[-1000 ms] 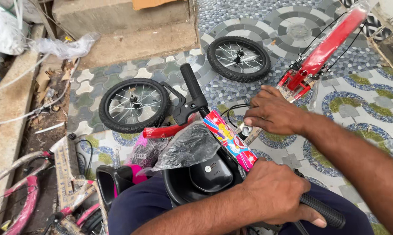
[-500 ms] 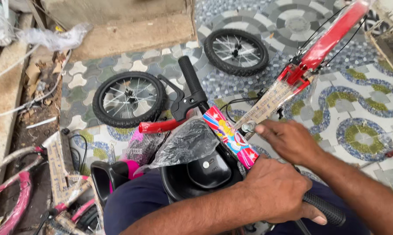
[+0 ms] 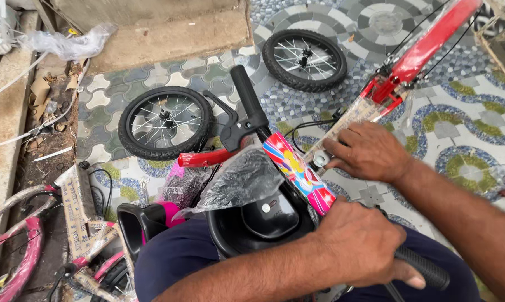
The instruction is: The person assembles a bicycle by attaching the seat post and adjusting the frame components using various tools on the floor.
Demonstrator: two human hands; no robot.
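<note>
A child's bicycle handlebar with a colourful padded bar [image 3: 297, 170] lies across my lap. My left hand [image 3: 361, 246] is shut around it, just inside the black grip [image 3: 426, 269]. The other black grip [image 3: 247, 95] and its brake lever [image 3: 230, 131] point away from me. My right hand [image 3: 370, 152] rests on the wrapped stem [image 3: 347, 124] of the red bicycle frame [image 3: 426, 42], fingertips pinching a small silver fitting [image 3: 321, 159] where bar and stem meet. A black plastic basket [image 3: 252, 221] under a clear plastic bag [image 3: 244, 179] sits below the bar.
Two small spoked wheels lie on the patterned tile floor, one [image 3: 165, 123] to the left and one [image 3: 305, 59] farther off. A black and pink saddle [image 3: 143, 221], cardboard-wrapped parts [image 3: 76, 207] and a pink frame [image 3: 26, 251] crowd the lower left. A concrete step [image 3: 168, 33] runs behind.
My right hand drew back along the stem toward me, then settled with its fingers on the silver fitting. My left hand kept its grip on the handlebar.
</note>
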